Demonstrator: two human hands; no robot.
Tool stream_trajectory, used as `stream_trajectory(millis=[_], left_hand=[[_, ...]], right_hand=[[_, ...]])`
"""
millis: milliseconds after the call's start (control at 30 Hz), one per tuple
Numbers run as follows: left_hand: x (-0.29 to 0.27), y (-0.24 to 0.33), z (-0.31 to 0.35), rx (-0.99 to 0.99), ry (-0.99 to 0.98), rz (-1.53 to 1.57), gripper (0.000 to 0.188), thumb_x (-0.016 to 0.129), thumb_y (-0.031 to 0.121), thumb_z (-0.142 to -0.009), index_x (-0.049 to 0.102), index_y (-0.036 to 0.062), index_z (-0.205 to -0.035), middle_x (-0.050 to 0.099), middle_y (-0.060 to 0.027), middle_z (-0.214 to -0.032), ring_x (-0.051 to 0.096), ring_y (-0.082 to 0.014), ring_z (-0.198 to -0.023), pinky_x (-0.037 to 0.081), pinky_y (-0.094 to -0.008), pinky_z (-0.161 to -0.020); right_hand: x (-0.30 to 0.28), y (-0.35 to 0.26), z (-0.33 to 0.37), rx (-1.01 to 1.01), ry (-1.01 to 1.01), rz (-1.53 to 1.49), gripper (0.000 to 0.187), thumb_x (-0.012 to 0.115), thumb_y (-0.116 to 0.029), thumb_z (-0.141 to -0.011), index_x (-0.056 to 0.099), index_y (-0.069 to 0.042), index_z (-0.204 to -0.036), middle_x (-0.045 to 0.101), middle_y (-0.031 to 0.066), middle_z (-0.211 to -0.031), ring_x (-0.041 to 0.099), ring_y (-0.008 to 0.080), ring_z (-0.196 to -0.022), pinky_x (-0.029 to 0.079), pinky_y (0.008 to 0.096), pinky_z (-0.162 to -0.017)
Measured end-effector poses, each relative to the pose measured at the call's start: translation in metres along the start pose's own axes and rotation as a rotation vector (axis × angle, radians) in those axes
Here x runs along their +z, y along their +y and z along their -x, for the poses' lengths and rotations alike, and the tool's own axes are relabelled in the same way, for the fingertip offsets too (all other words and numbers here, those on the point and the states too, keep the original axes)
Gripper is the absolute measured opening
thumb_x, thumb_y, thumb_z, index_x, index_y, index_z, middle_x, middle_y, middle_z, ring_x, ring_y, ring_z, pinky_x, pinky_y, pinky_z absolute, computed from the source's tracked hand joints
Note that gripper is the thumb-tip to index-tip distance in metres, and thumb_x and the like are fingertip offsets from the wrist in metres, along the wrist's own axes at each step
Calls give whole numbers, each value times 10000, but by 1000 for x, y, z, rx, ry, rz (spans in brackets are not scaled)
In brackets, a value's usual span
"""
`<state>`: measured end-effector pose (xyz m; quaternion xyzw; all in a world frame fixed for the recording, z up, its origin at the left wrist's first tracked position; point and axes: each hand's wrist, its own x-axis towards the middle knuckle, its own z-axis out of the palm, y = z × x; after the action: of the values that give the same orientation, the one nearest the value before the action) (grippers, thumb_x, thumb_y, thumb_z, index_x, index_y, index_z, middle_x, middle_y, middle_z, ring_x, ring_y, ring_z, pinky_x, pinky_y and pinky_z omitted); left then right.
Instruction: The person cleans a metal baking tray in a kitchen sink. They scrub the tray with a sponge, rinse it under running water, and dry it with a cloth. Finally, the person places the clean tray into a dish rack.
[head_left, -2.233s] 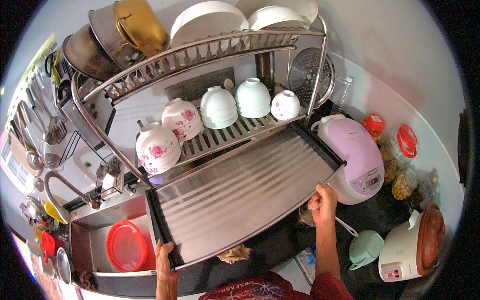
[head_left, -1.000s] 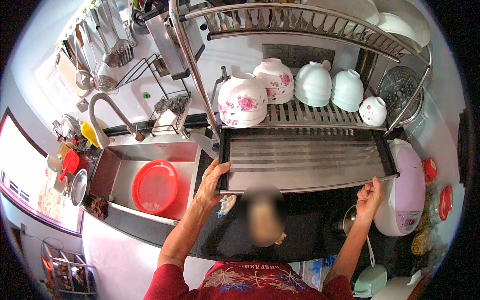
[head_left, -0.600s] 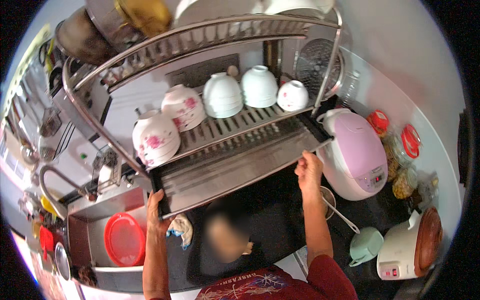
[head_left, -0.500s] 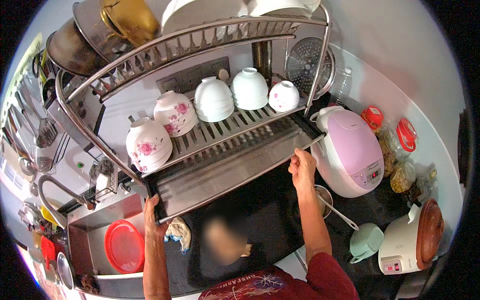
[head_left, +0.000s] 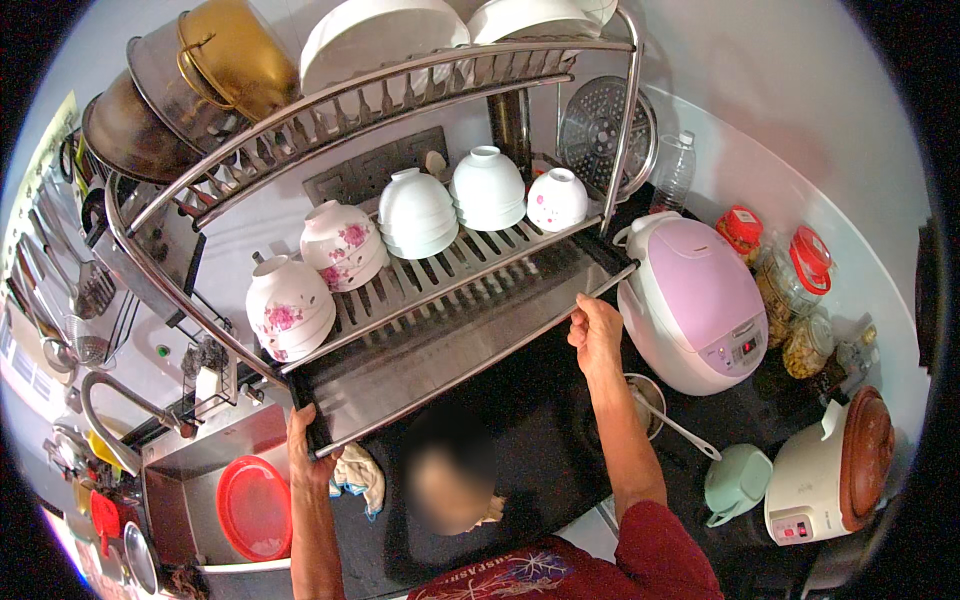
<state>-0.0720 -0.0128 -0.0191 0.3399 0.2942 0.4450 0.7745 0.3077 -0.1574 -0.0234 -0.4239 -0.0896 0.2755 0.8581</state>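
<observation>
Gripping the metal tray [head_left: 440, 350] by its front, both hands are closed on it: the left hand [head_left: 306, 440] wraps the left end, thumb on top, and the right hand [head_left: 596, 330] curls around the front rim near the right corner. The tray lies just under the slotted shelf [head_left: 432, 275], above the black desk [head_left: 550, 455]. Matching force on both sides should prevent skewing; go gently, sparing the stacked bowls [head_left: 418, 215] and the nearby rice cooker [head_left: 693, 300].

Silver tray [head_left: 460, 345] w/ blk ends [head_left: 602, 253], wht bowls [head_left: 291, 310] w/ pink flwrs [head_left: 283, 317], red basin [head_left: 255, 510]
</observation>
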Motion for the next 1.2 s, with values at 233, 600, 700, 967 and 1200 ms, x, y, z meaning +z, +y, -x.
stream_trajectory(millis=[233,600,700,967,1200], left_hand=[[2,-4,19,-14,3,8,192,503,158,-815,483,53,-974,577,-82,-744,536,-172,-441,399,-244,-278],[2,-13,53,-12,107,-88,252,503,174,-786,470,70,-1013,559,-60,-687,525,-160,-406,408,-235,-279],[14,-12,69,-23,198,-107,256,504,178,-782,471,65,-1011,557,-60,-671,535,-159,-417,419,-233,-283],[3,-18,80,-6,179,-100,247,515,162,-751,475,61,-973,542,-61,-645,509,-161,-371,424,-236,-274],[1,-17,101,-80,300,-183,249,530,148,-714,490,84,-951,526,-36,-688,516,-152,-455,419,-270,-293]], right_hand=[[-14,-8,15,-24,10,22,236,627,-158,-766,437,-84,-646,434,-1,-575,326,61,-409,230,201,-333],[-34,-23,51,0,2,23,205,628,-174,-776,461,-84,-698,450,-8,-580,350,50,-408,262,187,-348],[-36,-27,61,-18,12,26,202,632,-176,-778,470,-78,-709,441,-11,-588,341,43,-423,263,177,-356],[-42,-33,81,-49,65,25,216,615,-178,-778,453,-62,-695,428,-1,-597,332,56,-427,237,192,-343],[-56,-40,101,-36,85,18,190,619,-167,-776,459,-76,-727,431,-4,-609,354,53,-442,260,176,-346]])
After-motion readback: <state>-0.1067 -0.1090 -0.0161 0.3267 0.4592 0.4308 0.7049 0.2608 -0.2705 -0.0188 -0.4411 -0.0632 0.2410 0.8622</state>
